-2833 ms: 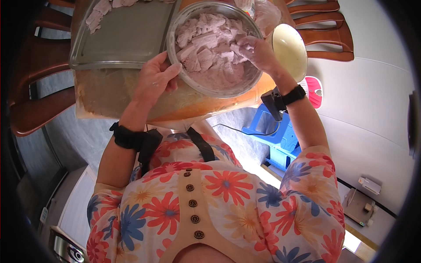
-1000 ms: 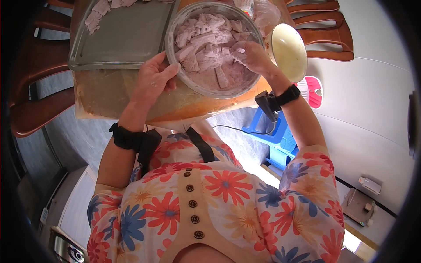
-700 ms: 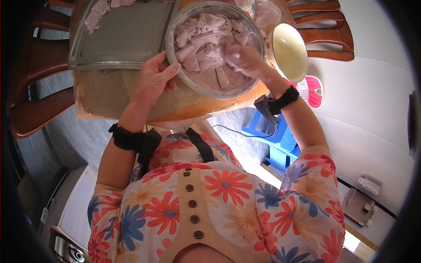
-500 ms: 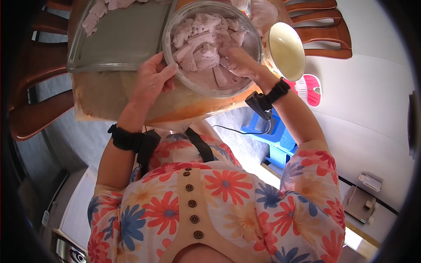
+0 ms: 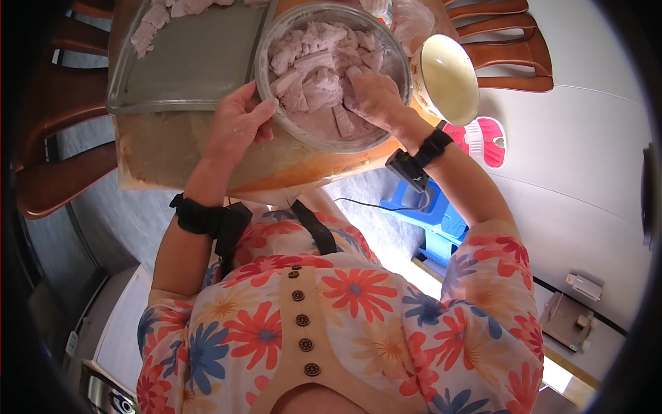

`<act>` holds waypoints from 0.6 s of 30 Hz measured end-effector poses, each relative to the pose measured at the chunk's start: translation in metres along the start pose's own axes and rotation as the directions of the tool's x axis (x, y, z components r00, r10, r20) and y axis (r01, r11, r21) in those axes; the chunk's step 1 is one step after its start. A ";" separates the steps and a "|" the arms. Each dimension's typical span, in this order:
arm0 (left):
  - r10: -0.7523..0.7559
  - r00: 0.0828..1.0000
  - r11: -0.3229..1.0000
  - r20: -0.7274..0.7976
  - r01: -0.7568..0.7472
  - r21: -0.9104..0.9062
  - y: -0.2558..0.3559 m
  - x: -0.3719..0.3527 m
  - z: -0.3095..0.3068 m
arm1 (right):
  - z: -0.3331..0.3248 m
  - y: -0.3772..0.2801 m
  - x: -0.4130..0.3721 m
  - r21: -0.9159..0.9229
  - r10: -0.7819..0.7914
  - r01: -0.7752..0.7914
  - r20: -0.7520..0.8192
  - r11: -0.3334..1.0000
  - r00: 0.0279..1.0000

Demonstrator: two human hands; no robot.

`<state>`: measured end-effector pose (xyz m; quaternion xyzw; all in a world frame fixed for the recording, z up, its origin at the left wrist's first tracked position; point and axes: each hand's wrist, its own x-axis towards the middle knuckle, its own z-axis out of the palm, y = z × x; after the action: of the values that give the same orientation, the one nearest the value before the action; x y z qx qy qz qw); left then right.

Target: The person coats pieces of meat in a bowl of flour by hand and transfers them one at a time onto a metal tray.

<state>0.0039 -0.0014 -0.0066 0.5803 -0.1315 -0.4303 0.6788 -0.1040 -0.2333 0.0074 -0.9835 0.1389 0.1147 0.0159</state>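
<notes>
So the right hand (image 5: 376,100) has slid in from the right edge of the bowl (image 5: 397,63) toward the middle compared with about three seconds ago, and there's now a loose strip (image 5: 343,121) lying in the powder just below its fingers. The big heap of pink pieces (image 5: 310,65) sits right up against that hand on its left, all still inside the bowl. Fingers are bent down at the edge of the heap, tips hidden, so I can't tell if they're pinching a piece or just pressing.

Left hand (image 5: 236,124) hasn't really moved: thumb and forefinger up against the bowl's left rim, other fingers curled below, can't tell how firmly it's holding on.

The bowl is on the tabletop (image 5: 186,153), just beside a big tray (image 5: 189,72) on its left with more pink bits (image 5: 157,17) along its far side. On the right there's a cream basin (image 5: 449,81), with a plastic bag (image 5: 414,26) behind it
</notes>
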 end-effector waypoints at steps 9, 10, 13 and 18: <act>-0.003 1.000 1.000 -0.003 0.003 -0.006 0.001 -0.002 0.000 | -0.014 0.042 0.003 0.723 -0.118 -0.002 0.116 0.691 0.986; -0.001 1.000 1.000 0.001 0.001 -0.008 0.001 -0.002 0.000 | 0.000 0.050 0.004 0.554 -0.256 0.250 -0.068 0.794 0.964; 0.003 1.000 1.000 0.005 -0.003 -0.009 0.001 -0.001 0.000 | -0.020 0.029 -0.003 0.462 -0.036 0.018 0.030 0.886 0.999; 0.005 1.000 1.000 0.004 -0.005 -0.006 0.000 -0.001 0.000 | 0.009 0.023 0.000 0.468 -0.186 0.147 0.038 0.872 0.982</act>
<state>0.0029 -0.0007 -0.0062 0.5773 -0.1330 -0.4302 0.6811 -0.1123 -0.2550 -0.0010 -0.9541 0.0760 0.1167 0.2652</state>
